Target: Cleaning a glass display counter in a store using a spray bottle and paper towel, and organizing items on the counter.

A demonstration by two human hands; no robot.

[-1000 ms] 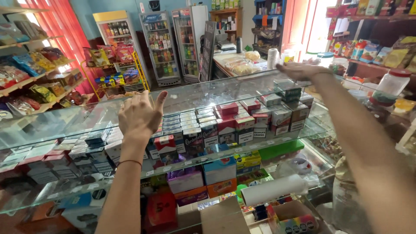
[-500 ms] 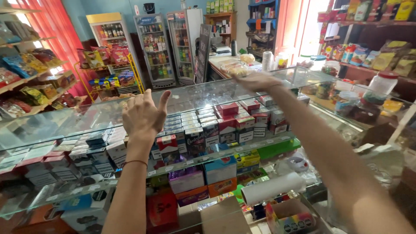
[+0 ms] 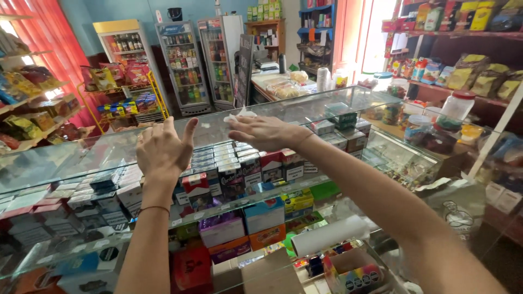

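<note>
R hand lies flat, fingers spread, pressing a white cloth on the glass counter top; L hand open, gripping nothing—keep strokes even w/ light pressure.

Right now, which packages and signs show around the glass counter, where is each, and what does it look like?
Small flat packs: rows on the shelf under the glass top, red, white, dark.
Blue box: lower shelf, rectangular.
Snack bags: right wall shelves, yellow and dark.
White roll: below the counter, cylindrical.
Dark upright sign: behind the counter, narrow.
Left hand and right hand: flat on the glass top.
</note>
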